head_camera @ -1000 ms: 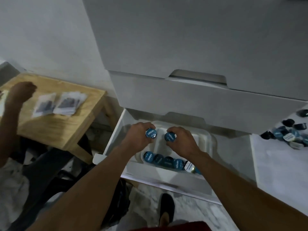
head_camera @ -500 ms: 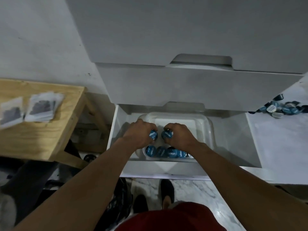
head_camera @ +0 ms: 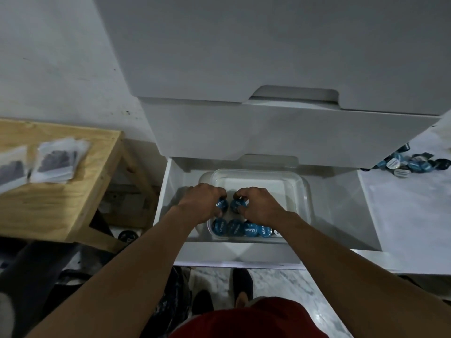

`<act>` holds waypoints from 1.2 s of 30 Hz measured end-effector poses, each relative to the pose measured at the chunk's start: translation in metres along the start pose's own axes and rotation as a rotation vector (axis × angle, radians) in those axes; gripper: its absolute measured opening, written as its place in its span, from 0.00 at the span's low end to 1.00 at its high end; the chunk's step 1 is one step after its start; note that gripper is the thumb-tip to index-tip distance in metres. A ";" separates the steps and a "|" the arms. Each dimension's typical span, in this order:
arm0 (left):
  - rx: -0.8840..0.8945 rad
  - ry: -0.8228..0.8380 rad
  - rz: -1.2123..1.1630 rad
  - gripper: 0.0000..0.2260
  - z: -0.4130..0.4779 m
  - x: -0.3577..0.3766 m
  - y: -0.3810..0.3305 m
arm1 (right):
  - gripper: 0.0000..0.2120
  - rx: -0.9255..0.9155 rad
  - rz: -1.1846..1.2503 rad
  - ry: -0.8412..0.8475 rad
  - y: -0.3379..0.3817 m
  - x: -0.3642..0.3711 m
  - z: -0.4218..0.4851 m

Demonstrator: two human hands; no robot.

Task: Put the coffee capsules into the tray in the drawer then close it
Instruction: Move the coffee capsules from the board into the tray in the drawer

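Note:
The bottom white drawer (head_camera: 336, 211) stands open with a clear plastic tray (head_camera: 256, 175) inside. A row of several blue-lidded coffee capsules (head_camera: 241, 229) lies along the tray's near wall. My left hand (head_camera: 202, 202) grips one blue capsule (head_camera: 221, 204) low inside the tray, just behind that row. My right hand (head_camera: 257, 203) grips a second blue capsule (head_camera: 238, 204) right beside it. A loose pile of more capsules (head_camera: 405, 164) lies on the white surface at the right.
Two shut white drawers (head_camera: 268, 132) overhang the open one. A wooden table (head_camera: 56, 193) with paper packets (head_camera: 58, 158) stands at the left. My feet (head_camera: 241, 286) are on the marble floor below the drawer front.
Both hands have sunk lower into the tray with their capsules, close behind the near row. My head has shifted, so the view looks more straight down into the drawer.

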State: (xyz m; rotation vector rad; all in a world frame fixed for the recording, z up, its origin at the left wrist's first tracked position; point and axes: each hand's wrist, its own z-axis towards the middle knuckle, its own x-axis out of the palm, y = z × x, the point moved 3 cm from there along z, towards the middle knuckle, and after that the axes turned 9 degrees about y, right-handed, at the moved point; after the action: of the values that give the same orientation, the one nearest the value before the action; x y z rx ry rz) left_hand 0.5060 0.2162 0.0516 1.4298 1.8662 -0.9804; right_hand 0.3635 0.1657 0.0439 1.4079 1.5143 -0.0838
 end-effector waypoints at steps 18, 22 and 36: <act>0.004 0.065 -0.104 0.14 0.002 -0.001 0.006 | 0.16 -0.013 0.059 0.027 -0.009 0.000 0.002; 0.011 0.071 -0.112 0.13 0.003 0.001 0.006 | 0.14 -0.021 0.045 0.033 -0.007 0.002 0.003; 0.026 0.040 -0.090 0.17 -0.001 0.002 0.006 | 0.16 -0.035 0.038 0.078 -0.010 0.004 0.007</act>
State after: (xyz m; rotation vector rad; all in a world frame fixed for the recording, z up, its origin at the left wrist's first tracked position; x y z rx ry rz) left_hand 0.5117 0.2190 0.0491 1.4003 1.9680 -1.0303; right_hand 0.3606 0.1611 0.0321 1.4256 1.5445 0.0219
